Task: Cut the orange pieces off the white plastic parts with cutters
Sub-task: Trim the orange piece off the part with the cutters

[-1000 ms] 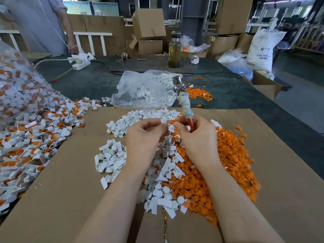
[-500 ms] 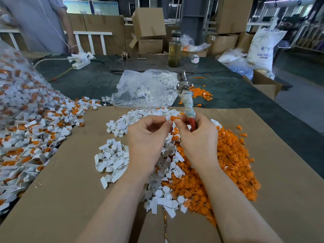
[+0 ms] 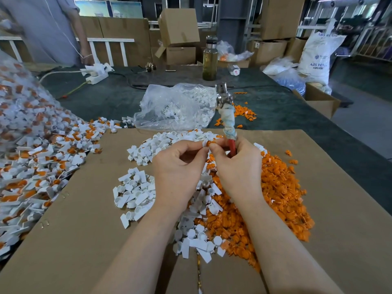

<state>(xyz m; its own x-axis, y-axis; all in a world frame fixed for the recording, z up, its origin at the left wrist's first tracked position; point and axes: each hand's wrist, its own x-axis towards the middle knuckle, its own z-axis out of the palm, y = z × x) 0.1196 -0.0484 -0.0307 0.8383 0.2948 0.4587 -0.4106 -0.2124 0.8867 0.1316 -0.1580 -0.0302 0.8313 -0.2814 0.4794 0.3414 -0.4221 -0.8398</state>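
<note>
Orange plastic piece point(image 3: 209, 143) on its small white plastic part point(image 3: 204, 144) sits pinched between my left hand point(image 3: 180, 166) and right hand point(image 3: 237, 164), which also grips the rag-wrapped cutters point(image 3: 227, 115). Separating step; next, probably drop each onto its pile.

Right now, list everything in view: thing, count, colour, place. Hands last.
uncut parts: a heap, white and orange, left, spilling from a clear bag
white parts: a pile, white, on the cardboard, centre
orange pieces: a pile, orange, on the cardboard, right
part: one, white and orange, pinched between both hands
cutters: one, metal head, cloth-wrapped red handles, pointing up from the right hand
cardboard: one sheet, brown, over the green table
bag: one, clear, holding white parts, behind the cardboard
bottle: one, clear, far table
power strip: one, white, far left
boxes: several, brown, background
sack: one, white, far right
left hand: pinches the part
right hand: grips the cutters, pinches the part
</note>
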